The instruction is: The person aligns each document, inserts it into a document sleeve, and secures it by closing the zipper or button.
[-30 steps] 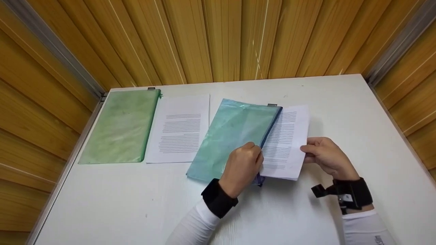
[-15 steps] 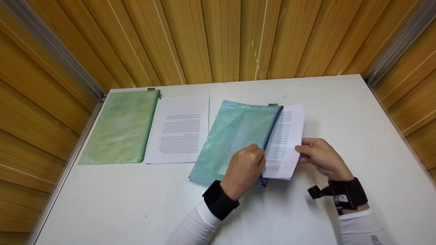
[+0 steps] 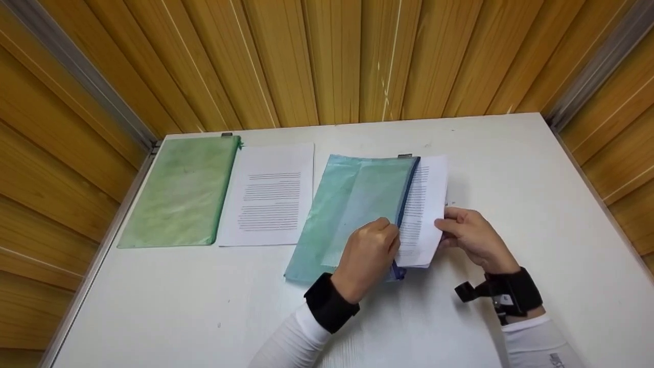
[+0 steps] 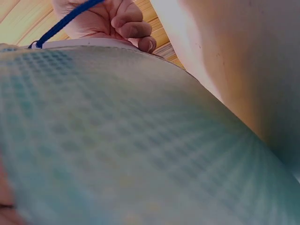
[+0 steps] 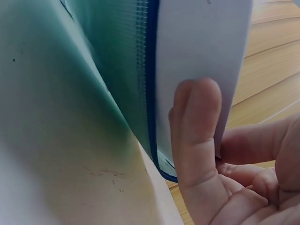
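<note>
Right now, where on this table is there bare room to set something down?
The white tabletop is bare right of the right hand, and at front left between the green zipper folder and the left sleeve. It's crowded mid-table: loose printed pages, left hand, teal zipper folder, jutting sheets.

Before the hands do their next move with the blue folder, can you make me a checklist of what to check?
If the next move is pushing the papers further in, which seems likely, check:

1. Left hand holding the blue folder: ok, at its zip edge.
2. Right hand pinching the papers: ok, by their outer edge.
3. Papers started into the folder: ok, partly inside.
4. Papers fully in: not ok, a printed strip sticks out.
5. Inside corners unbent: cannot tell, too faint through the folder.
6. Green folder out of the way: ok, away from both hands.
</note>
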The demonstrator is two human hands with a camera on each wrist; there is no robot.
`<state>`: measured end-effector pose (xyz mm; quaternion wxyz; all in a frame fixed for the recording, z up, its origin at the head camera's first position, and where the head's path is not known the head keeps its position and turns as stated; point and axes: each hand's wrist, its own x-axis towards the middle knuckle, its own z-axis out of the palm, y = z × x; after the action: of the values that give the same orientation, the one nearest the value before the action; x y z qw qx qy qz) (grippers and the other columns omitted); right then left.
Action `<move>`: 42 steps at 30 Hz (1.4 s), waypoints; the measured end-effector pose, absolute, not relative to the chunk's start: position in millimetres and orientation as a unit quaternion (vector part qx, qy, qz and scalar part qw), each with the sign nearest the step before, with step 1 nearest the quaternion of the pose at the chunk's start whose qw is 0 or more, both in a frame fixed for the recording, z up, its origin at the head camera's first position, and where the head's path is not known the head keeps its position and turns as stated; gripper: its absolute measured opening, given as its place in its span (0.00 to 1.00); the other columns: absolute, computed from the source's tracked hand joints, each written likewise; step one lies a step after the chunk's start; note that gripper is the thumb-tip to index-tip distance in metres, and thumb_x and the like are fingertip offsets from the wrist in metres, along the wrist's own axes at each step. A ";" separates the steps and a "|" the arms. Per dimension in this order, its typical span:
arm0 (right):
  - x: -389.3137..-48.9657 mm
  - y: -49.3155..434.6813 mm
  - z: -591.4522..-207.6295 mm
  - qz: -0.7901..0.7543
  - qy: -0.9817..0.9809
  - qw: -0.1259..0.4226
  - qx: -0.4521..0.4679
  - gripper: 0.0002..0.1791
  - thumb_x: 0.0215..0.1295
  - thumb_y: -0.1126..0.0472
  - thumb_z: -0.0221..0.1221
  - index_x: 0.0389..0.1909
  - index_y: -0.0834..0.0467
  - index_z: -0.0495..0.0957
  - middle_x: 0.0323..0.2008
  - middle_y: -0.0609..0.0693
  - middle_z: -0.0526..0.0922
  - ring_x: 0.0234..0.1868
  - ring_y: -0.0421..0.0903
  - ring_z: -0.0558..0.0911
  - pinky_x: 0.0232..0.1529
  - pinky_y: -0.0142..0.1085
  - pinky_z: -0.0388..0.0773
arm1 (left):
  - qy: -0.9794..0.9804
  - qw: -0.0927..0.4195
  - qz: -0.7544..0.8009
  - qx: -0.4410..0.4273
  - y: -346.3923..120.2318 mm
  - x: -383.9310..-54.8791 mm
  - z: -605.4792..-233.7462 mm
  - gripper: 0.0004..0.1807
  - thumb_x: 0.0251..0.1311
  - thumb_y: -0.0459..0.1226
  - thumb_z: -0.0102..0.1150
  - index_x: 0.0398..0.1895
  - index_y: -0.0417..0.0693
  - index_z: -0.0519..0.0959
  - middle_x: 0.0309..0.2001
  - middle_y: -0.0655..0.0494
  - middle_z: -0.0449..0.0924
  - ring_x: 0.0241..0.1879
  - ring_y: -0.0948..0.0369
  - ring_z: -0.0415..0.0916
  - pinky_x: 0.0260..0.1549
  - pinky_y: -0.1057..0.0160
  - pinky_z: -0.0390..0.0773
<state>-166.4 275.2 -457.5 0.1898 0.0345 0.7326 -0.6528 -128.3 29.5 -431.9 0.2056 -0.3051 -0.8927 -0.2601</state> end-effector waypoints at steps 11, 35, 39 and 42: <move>-168.8 278.6 -459.6 -0.671 0.715 0.187 0.066 0.15 0.81 0.68 0.52 0.57 0.76 0.76 0.31 0.43 0.89 0.29 0.37 0.87 0.33 0.30 0.86 | -0.887 0.216 -0.275 -0.301 28.8 -128.6 -431.5 0.17 0.70 0.26 0.64 0.20 0.44 0.80 0.20 0.55 0.71 0.24 0.71 0.56 0.23 0.75 0.62; -164.4 263.3 -459.9 -0.656 0.735 0.161 0.057 0.07 0.79 0.69 0.55 0.42 0.67 0.81 0.21 0.42 0.81 0.23 0.36 0.81 0.26 0.27 0.81 | -0.873 0.192 -0.262 -0.364 30.8 -124.4 -429.2 0.15 0.68 0.24 0.64 0.22 0.45 0.80 0.22 0.56 0.72 0.24 0.70 0.61 0.25 0.76 0.64; -164.3 261.4 -462.3 -0.650 0.743 0.150 0.057 0.10 0.79 0.67 0.58 0.34 0.62 0.80 0.18 0.42 0.79 0.21 0.36 0.78 0.24 0.27 0.76 | -0.868 0.190 -0.266 -0.372 31.6 -123.5 -428.0 0.16 0.69 0.24 0.64 0.22 0.45 0.79 0.21 0.55 0.72 0.24 0.69 0.63 0.25 0.75 0.65; -163.8 259.8 -463.5 -0.655 0.740 0.142 0.065 0.07 0.78 0.66 0.59 0.38 0.64 0.81 0.18 0.42 0.79 0.19 0.35 0.77 0.22 0.27 0.75 | -0.867 0.192 -0.264 -0.377 31.8 -123.5 -428.2 0.16 0.69 0.24 0.64 0.22 0.45 0.79 0.21 0.56 0.71 0.24 0.69 0.63 0.25 0.75 0.66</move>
<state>-163.8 259.8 -463.5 0.1419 0.0645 0.7398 -0.6546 -123.5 31.8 -428.2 0.1919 -0.3766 -0.8668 -0.2644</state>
